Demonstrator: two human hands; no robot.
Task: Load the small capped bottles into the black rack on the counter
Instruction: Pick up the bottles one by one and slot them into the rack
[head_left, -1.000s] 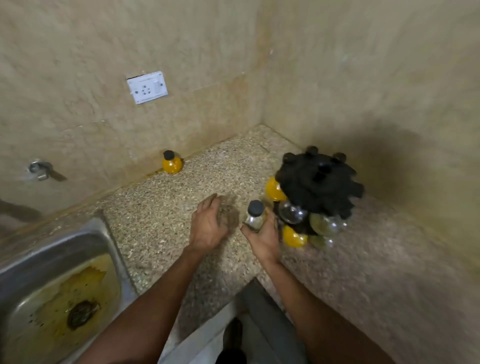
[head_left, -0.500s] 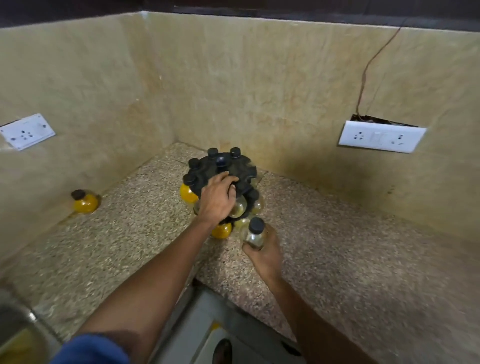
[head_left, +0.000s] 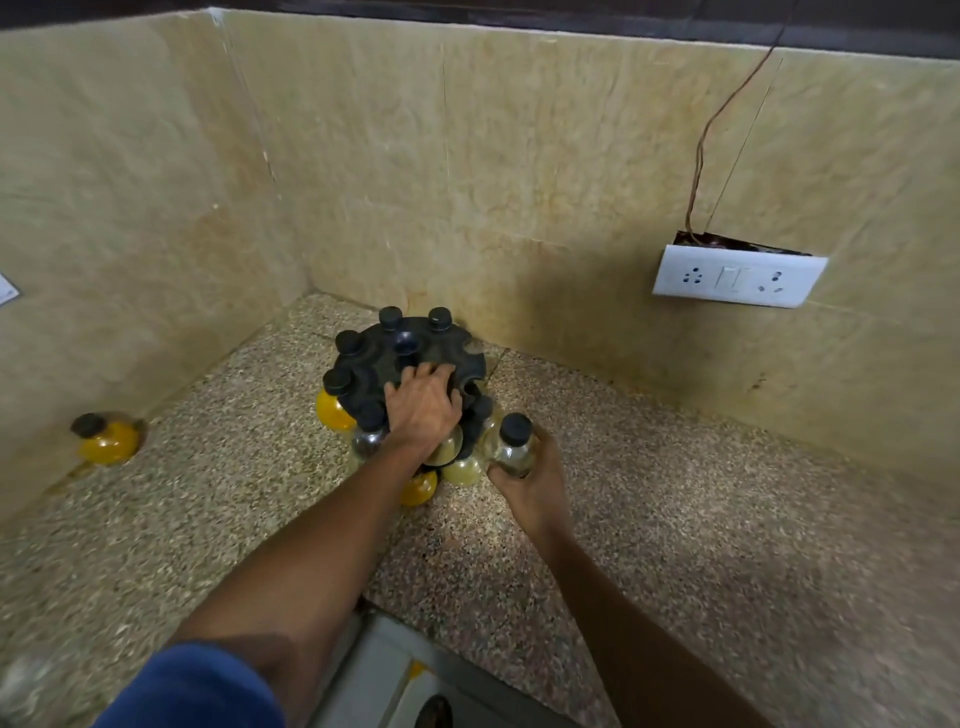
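Note:
A round black rack (head_left: 441, 358) stands in the counter's corner with several small black-capped bottles hanging around its rim, some yellow, some clear. My left hand (head_left: 423, 405) lies flat on the rack's top, fingers spread over its near edge. My right hand (head_left: 530, 480) grips a clear capped bottle (head_left: 513, 447), upright, right beside the rack's near-right side. One yellow capped bottle (head_left: 106, 439) stands alone on the counter by the left wall.
Speckled stone counter (head_left: 675, 493) meets tiled walls at the corner behind the rack. A white socket plate (head_left: 737, 275) with a loose wire hangs on the right wall. The counter's front edge (head_left: 415, 618) runs below my arms.
The view has swung right, off the sink. My left hand rose from the counter onto the rack's top. My right hand has kept the clear bottle close to the rack's near side.

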